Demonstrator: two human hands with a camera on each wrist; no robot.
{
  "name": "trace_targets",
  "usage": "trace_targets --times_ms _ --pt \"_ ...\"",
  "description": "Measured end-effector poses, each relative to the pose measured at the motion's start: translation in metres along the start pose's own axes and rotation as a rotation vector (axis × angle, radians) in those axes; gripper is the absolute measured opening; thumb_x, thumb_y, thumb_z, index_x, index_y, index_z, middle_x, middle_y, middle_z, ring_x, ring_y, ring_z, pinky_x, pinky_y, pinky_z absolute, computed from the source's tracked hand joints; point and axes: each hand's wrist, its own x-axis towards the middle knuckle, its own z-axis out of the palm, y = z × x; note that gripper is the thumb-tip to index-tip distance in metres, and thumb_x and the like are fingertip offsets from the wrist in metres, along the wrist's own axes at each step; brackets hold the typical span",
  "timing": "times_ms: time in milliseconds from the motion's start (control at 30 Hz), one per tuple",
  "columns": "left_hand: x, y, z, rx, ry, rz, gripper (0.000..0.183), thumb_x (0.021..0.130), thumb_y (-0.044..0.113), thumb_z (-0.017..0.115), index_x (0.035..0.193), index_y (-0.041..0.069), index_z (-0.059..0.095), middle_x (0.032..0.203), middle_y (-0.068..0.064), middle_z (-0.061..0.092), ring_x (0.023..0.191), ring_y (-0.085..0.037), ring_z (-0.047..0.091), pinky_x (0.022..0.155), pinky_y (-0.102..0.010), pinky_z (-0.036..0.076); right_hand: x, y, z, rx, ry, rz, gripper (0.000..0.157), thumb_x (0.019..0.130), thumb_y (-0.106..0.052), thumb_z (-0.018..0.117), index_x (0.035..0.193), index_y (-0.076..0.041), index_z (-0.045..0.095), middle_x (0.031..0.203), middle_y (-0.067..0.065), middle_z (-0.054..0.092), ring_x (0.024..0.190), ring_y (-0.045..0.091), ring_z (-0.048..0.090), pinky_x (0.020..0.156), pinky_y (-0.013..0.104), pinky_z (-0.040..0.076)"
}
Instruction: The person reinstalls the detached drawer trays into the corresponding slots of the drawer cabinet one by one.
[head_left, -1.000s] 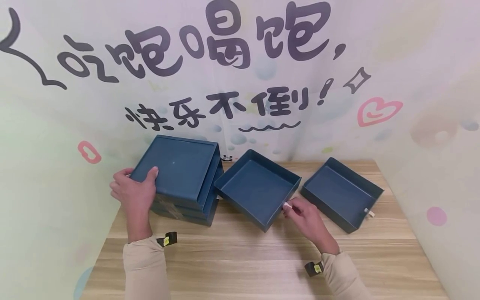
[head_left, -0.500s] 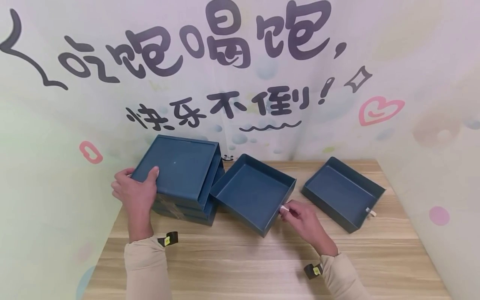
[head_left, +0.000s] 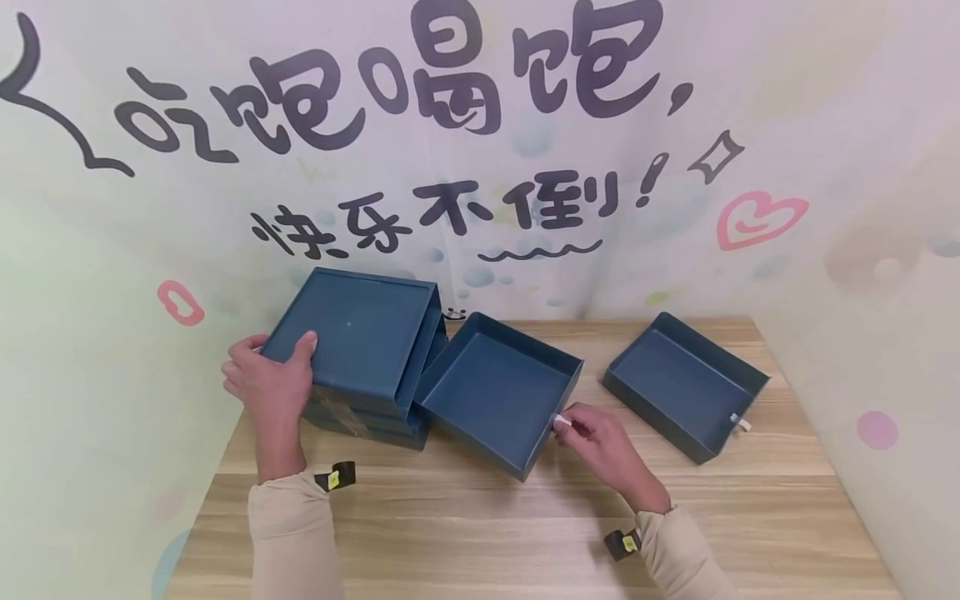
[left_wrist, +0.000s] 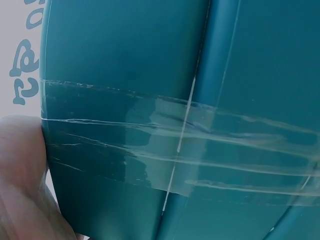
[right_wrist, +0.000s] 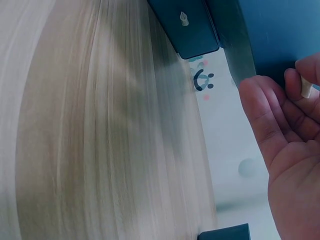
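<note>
Drawers: two. Cabinet: one, on table. Fingers of right hand pinch one drawer's tab; those of left hand grip cabinet.

The left hand, partly out of frame, bears against the near edge of a blue-green casing; a thin pale gap shows lower along that edge. Clear tape, creased lengthwise, runs from beside the grip across the casing face, away from the hand. It crosses a slanted seam; a second seam lies farther from the grip. Above the hand: pale wall with dark lettering.
</note>
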Motion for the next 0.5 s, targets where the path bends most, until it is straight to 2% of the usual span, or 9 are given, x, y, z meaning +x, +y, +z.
trace_targets --times_ms 267,500 --pt "0.0007 0.0001 -0.0003 -0.006 -0.007 -0.002 0.081 0.08 0.062 0.062 0.135 0.01 0.034 0.13 -0.024 0.033 0.12 -0.036 0.028 0.094 -0.049 0.033 0.0007 -0.0001 0.0041 0.031 -0.006 -0.046 0.011 0.091 -0.012 0.064 0.081 -0.018 0.066 0.076 -0.003 0.065 0.068 0.002 0.057 0.061 0.017 0.047" --pt "-0.0008 -0.0003 -0.0003 -0.011 -0.006 0.004 0.08 0.08 0.061 0.062 0.135 0.01 0.034 0.131 -0.024 0.033 0.12 -0.037 0.028 0.094 -0.049 0.032 0.0036 0.0012 0.0054 0.024 -0.066 -0.054 0.016 0.095 -0.02 0.058 0.082 -0.014 0.064 0.076 -0.005 0.063 0.069 0.001 0.055 0.063 0.019 0.047"
